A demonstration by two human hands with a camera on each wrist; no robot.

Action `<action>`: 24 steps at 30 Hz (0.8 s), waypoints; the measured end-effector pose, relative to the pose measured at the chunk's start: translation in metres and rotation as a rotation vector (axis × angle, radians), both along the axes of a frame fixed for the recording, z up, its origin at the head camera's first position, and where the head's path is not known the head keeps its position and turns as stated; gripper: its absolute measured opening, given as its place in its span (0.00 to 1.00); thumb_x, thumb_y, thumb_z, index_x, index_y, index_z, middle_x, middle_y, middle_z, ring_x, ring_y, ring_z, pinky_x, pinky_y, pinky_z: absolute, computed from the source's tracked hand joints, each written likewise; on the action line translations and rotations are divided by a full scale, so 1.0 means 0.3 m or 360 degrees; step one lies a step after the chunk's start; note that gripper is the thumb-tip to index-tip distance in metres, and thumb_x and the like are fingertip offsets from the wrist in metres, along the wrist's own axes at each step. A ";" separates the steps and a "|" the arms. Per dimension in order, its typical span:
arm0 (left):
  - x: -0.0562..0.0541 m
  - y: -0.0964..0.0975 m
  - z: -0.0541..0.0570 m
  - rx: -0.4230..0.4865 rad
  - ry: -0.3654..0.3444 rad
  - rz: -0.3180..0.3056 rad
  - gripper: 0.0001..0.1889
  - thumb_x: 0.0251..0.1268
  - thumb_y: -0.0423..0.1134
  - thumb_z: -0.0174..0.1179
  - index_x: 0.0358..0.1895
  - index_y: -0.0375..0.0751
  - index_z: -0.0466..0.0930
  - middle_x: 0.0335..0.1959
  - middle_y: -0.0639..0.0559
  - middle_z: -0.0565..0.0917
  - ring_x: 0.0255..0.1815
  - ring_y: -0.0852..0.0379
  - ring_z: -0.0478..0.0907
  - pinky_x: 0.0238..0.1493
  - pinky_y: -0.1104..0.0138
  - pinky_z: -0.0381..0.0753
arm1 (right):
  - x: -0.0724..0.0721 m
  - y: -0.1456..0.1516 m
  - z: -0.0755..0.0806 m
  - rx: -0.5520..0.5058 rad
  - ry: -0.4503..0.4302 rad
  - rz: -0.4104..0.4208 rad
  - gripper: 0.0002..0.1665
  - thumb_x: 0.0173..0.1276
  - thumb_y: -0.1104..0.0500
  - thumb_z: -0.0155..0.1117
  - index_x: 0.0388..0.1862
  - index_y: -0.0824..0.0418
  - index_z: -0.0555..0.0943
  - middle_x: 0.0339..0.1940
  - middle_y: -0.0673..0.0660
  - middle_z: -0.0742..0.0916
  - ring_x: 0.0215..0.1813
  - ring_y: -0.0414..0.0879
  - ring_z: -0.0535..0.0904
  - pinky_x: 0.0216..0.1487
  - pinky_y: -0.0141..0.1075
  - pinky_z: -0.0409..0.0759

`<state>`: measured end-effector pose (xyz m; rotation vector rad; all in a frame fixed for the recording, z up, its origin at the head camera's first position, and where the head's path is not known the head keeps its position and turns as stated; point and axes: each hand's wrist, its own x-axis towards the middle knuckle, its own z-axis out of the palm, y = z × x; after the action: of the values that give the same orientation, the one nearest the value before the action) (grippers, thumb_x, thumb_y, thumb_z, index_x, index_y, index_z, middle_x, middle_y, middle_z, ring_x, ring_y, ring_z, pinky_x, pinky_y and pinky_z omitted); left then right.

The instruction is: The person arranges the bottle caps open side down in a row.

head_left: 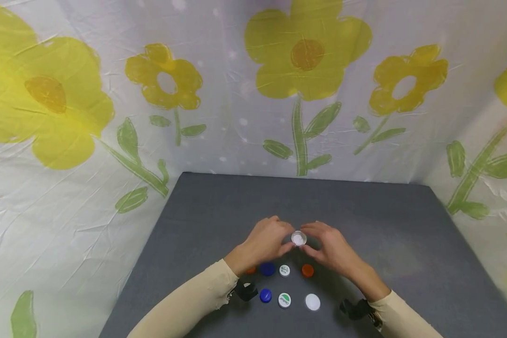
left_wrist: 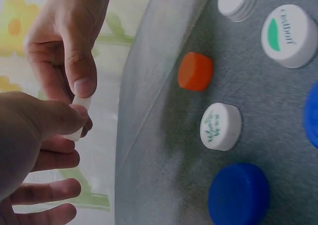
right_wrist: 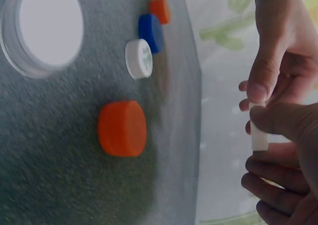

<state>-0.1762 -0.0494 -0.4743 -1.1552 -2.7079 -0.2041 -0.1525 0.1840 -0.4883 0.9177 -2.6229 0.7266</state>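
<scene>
A small round white cap (head_left: pixel 298 238) with a pale, see-through-looking rim is held up over the dark table, its face toward the head camera. My left hand (head_left: pixel 268 239) pinches its left side between thumb and fingers. From the other side my right hand (head_left: pixel 328 246) grips it the same way, the two thumbs close together. Edge-on in the left wrist view, the cap (left_wrist: pixel 79 116) is mostly covered by thumbs and fingers. In the right wrist view more of its pale side (right_wrist: pixel 259 133) shows beneath the thumbs.
Below the hands, several caps lie in two rows: blue (head_left: pixel 267 269), white with green print (head_left: pixel 284 271), orange (head_left: pixel 307 270), smaller blue (head_left: pixel 265 295), white-and-green (head_left: pixel 284 300) and plain white (head_left: pixel 312 302). My left forearm partly hides another orange cap (head_left: pixel 251 270). A flower-print curtain (head_left: pixel 232 141) surrounds the table.
</scene>
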 end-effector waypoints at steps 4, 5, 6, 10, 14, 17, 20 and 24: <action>0.030 -0.022 -0.002 -0.0006 0.0048 -0.0005 0.18 0.74 0.55 0.71 0.59 0.50 0.91 0.56 0.57 0.93 0.49 0.54 0.87 0.46 0.61 0.87 | 0.014 -0.009 -0.005 -0.0057 -0.0044 0.0015 0.21 0.66 0.59 0.82 0.57 0.66 0.90 0.56 0.61 0.93 0.61 0.62 0.90 0.68 0.64 0.82; 0.037 -0.027 -0.002 -0.0002 0.0075 -0.0010 0.19 0.74 0.55 0.72 0.59 0.50 0.90 0.57 0.56 0.92 0.50 0.54 0.87 0.47 0.61 0.87 | 0.018 -0.011 -0.007 -0.0066 -0.0053 0.0010 0.21 0.67 0.59 0.81 0.57 0.65 0.90 0.56 0.60 0.93 0.61 0.62 0.90 0.67 0.64 0.82; 0.042 -0.032 -0.003 0.0007 0.0104 -0.0017 0.19 0.74 0.54 0.72 0.60 0.50 0.90 0.57 0.56 0.92 0.50 0.54 0.87 0.47 0.61 0.87 | 0.021 -0.012 -0.006 -0.0079 -0.0064 0.0007 0.20 0.67 0.59 0.81 0.57 0.64 0.90 0.56 0.60 0.93 0.62 0.62 0.90 0.67 0.64 0.82; 0.062 -0.050 -0.007 0.0068 0.0250 -0.0089 0.19 0.73 0.52 0.73 0.60 0.49 0.90 0.59 0.56 0.92 0.51 0.55 0.86 0.47 0.63 0.86 | 0.033 -0.018 0.001 -0.0134 -0.0161 -0.0001 0.19 0.70 0.58 0.79 0.57 0.61 0.90 0.56 0.58 0.93 0.61 0.58 0.90 0.63 0.60 0.86; 0.071 -0.062 -0.021 0.0164 0.0331 -0.0156 0.17 0.71 0.49 0.75 0.58 0.49 0.91 0.57 0.58 0.92 0.49 0.57 0.86 0.46 0.64 0.85 | 0.043 -0.020 0.010 -0.0190 -0.0327 0.0000 0.17 0.74 0.55 0.76 0.59 0.57 0.90 0.58 0.54 0.93 0.61 0.54 0.91 0.61 0.56 0.87; 0.074 -0.068 -0.035 0.0246 0.0329 -0.0167 0.14 0.72 0.47 0.75 0.56 0.49 0.92 0.55 0.57 0.93 0.48 0.57 0.86 0.45 0.64 0.85 | 0.047 -0.023 0.013 -0.0209 -0.0444 0.0018 0.17 0.79 0.51 0.72 0.60 0.55 0.90 0.59 0.53 0.93 0.62 0.54 0.90 0.63 0.57 0.86; 0.075 -0.071 -0.046 0.0324 0.0280 -0.0164 0.12 0.74 0.45 0.73 0.54 0.47 0.93 0.53 0.57 0.94 0.46 0.56 0.87 0.46 0.63 0.87 | 0.050 -0.024 0.010 -0.0220 -0.0534 0.0030 0.18 0.83 0.48 0.68 0.61 0.54 0.90 0.60 0.52 0.93 0.63 0.54 0.90 0.64 0.56 0.86; 0.071 -0.076 -0.059 0.0471 0.0109 -0.0122 0.08 0.74 0.43 0.73 0.50 0.47 0.93 0.48 0.56 0.94 0.44 0.57 0.88 0.47 0.62 0.88 | 0.053 -0.025 0.003 -0.0252 -0.0503 0.0007 0.17 0.83 0.48 0.67 0.61 0.53 0.90 0.59 0.51 0.93 0.62 0.52 0.90 0.63 0.56 0.86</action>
<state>-0.1548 -0.0723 -0.4918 -1.1537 -2.4698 -0.5449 -0.1366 0.1765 -0.4872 0.8210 -2.7754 1.1465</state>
